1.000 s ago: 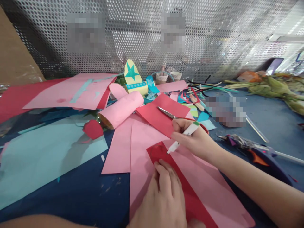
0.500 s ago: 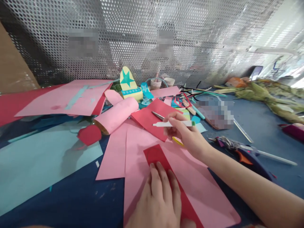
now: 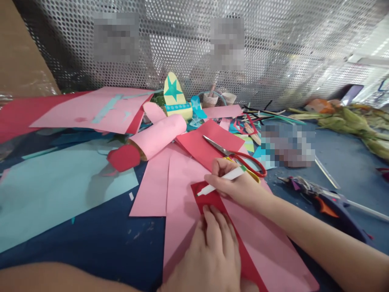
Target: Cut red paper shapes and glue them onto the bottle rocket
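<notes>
A narrow red paper strip [image 3: 212,198] lies on a pink sheet [image 3: 182,190] at the table's near edge. My left hand [image 3: 212,251] presses flat on the strip with fingers stretched out. My right hand [image 3: 234,184] is closed around a white marker [image 3: 221,180] with a green band, its tip down at the strip's far end. Red-handled scissors [image 3: 240,156] lie just beyond my right hand on a red sheet [image 3: 209,144].
A pink paper roll [image 3: 158,136] with a red disc [image 3: 123,158], a yellow cone with a teal star [image 3: 174,97], light blue paper [image 3: 60,190] at left, a glue gun [image 3: 322,196] at right, paper scraps and a perforated metal screen [image 3: 273,52] behind.
My right hand had lifted the marker level above the red sheet; it has come back down and the tip now meets the strip's far end. My left hand stayed on the strip.
</notes>
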`<state>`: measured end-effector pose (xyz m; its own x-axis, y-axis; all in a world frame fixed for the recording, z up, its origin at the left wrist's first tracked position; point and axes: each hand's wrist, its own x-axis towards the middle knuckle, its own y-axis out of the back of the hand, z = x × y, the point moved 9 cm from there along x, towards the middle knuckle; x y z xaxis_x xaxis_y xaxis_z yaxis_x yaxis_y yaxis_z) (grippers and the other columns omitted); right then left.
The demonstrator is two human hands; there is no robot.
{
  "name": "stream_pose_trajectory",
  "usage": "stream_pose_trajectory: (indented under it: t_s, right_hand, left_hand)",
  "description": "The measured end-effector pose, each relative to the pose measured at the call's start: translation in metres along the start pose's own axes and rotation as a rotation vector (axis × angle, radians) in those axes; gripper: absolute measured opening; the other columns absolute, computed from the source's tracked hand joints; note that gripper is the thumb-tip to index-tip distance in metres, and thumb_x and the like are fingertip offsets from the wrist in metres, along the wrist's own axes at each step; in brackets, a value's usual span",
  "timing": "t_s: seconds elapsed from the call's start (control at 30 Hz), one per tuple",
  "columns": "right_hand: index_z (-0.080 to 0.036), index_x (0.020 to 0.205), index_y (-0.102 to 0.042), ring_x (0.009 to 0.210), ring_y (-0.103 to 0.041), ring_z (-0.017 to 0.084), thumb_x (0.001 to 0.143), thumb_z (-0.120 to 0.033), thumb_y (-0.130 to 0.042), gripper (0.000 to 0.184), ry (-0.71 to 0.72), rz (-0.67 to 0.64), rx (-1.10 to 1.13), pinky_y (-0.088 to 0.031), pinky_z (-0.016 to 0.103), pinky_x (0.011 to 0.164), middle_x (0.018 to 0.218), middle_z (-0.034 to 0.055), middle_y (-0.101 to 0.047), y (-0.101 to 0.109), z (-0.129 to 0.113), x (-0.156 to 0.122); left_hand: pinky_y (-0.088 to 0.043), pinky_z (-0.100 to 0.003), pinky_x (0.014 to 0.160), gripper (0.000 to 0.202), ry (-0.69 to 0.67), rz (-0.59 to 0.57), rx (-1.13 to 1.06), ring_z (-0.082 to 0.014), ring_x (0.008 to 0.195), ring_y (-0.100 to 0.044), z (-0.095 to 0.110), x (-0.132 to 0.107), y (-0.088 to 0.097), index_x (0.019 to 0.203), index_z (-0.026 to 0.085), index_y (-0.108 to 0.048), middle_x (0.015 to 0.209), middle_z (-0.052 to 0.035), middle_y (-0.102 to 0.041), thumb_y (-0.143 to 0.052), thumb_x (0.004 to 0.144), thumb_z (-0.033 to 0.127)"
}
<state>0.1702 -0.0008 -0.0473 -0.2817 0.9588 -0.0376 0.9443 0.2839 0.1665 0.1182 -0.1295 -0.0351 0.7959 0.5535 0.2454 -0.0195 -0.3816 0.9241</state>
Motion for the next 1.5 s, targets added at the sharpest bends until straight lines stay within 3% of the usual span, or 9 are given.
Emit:
stream_pose_trajectory:
  t_s: [0.4,1.3,1.37,1.5]
  right_hand:
    - [-0.022,0.063,-0.044,0.039,-0.032,0.006,0.079,-0.028,-0.064,0.026,0.02,-0.032,-0.052,-0.021,0.021,0.038,0.045,-0.0105,-0.043,-0.001,-0.002,-0.001]
    - [-0.023,0.062,-0.044,0.038,-0.03,0.006,0.076,-0.034,-0.066,0.028,-0.034,-0.029,0.011,-0.02,0.02,0.037,0.043,-0.0104,-0.041,-0.002,-0.002,-0.002]
    - [-0.024,0.063,-0.043,0.036,-0.026,0.007,0.078,-0.041,-0.066,0.033,-0.008,0.057,0.086,-0.018,0.021,0.037,0.042,-0.0111,-0.037,0.01,-0.006,-0.001]
    - [-0.024,0.067,-0.043,0.043,-0.028,0.009,0.08,-0.049,-0.067,0.037,0.192,0.452,0.013,-0.024,0.023,0.043,0.049,-0.0094,-0.036,0.062,-0.031,-0.007]
  left_hand:
    - [-0.051,-0.031,0.087,0.082,-0.01,-0.024,-0.003,-0.0304,0.107,-0.066,0.002,0.0,-0.002,0.126,0.0,-0.061,0.119,-0.0224,-0.07,-0.047,0.086,0.07]
    - [-0.049,-0.035,0.087,0.072,-0.002,0.017,-0.028,-0.0304,0.107,-0.064,0.002,-0.002,-0.002,0.124,0.001,-0.063,0.118,-0.024,-0.069,-0.046,0.091,0.062]
    - [-0.048,-0.035,0.087,0.068,-0.002,0.024,-0.033,-0.0306,0.106,-0.065,0.002,-0.002,-0.002,0.123,0.002,-0.064,0.118,-0.0238,-0.069,-0.05,0.09,0.06]
    - [-0.049,-0.035,0.086,0.062,-0.039,0.046,-0.003,-0.0301,0.105,-0.066,0.003,-0.002,-0.002,0.121,0.005,-0.067,0.116,-0.0205,-0.072,-0.053,0.09,0.056]
